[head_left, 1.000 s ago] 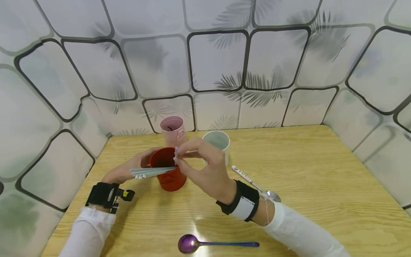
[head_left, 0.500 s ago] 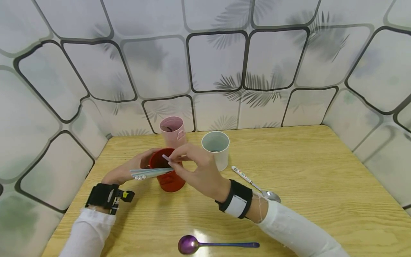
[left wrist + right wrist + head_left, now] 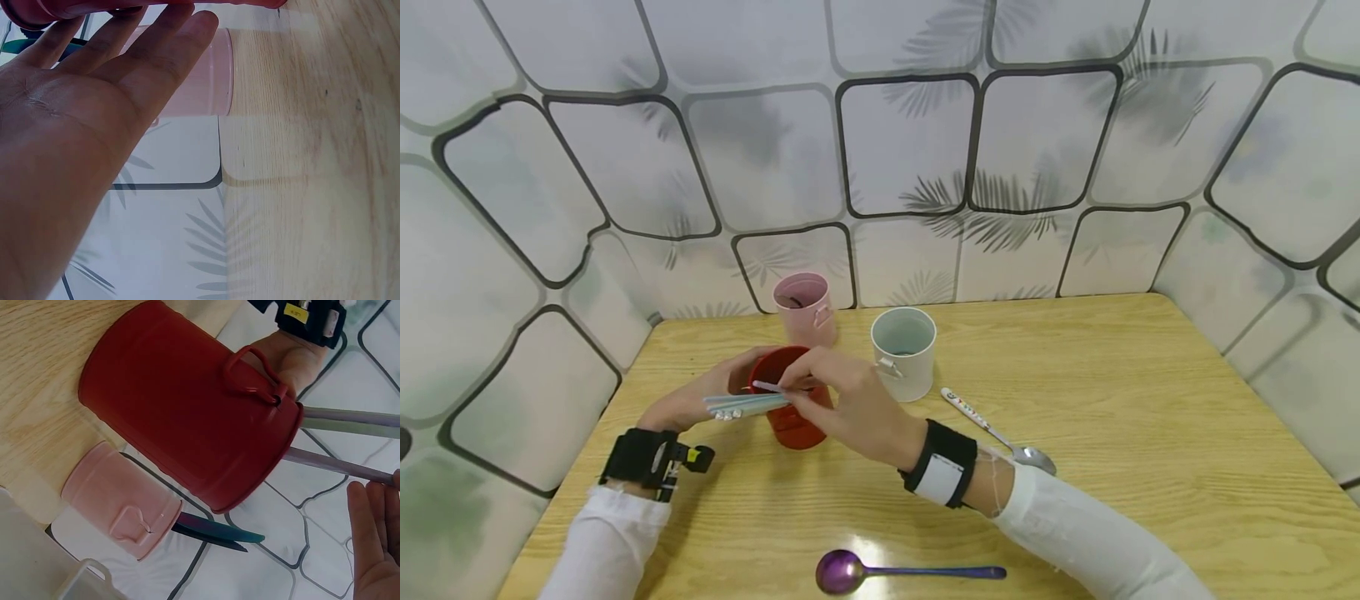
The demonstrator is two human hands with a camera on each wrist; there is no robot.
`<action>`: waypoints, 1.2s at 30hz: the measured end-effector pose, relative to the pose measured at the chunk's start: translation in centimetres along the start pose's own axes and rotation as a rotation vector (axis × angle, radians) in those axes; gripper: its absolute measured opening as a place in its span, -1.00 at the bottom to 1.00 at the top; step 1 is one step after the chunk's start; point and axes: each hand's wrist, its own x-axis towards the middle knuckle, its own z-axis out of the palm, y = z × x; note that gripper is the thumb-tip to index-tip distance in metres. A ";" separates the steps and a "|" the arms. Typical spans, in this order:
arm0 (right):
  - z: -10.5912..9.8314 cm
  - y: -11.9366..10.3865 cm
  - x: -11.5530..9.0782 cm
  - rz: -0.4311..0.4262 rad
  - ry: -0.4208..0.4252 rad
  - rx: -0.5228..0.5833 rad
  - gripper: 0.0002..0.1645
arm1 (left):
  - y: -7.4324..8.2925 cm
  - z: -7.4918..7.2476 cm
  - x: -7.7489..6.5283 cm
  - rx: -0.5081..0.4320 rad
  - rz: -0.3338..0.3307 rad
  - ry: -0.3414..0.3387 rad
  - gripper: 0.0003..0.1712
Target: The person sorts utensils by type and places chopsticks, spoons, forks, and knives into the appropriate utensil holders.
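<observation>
In the head view a red bucket [image 3: 790, 427] stands on the table at left of centre. My left hand [image 3: 722, 382] grips its left side; the left wrist view shows those fingers [image 3: 165, 53] lying against the red wall. Over its mouth my right hand [image 3: 853, 400] pinches a slim lilac stick [image 3: 765, 386], chopstick or straw, between thumb and fingertips. In the right wrist view the lilac stick [image 3: 340, 465] runs from my fingers to the bucket's rim. Several pastel sticks [image 3: 745, 404] lean out over the rim to the left. The bucket's inside is mostly hidden.
A pink bucket [image 3: 805, 321] with dark teal utensils [image 3: 219, 530] in it stands behind. Right of it is a white bucket [image 3: 910, 379]. A white-handled spoon [image 3: 996, 429] and a purple spoon [image 3: 842, 571] lie on the table. Patterned walls [image 3: 902, 150] enclose the table.
My right hand has moved left across the red bucket's mouth, and the lilac stick has tilted from upright to nearly level, pointing left. My left hand and the bucket have hardly moved.
</observation>
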 end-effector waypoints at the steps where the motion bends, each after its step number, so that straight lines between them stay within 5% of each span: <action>1: 0.1 0.1 0.0 -0.001 -0.014 -0.003 -0.73 | 0.0 0.0 0.0 -0.003 0.000 -0.001 -0.04; 36: 1.4 1.0 -0.5 0.124 -0.185 -0.047 -0.70 | 0.4 0.0 -0.1 0.041 -0.017 0.029 -0.02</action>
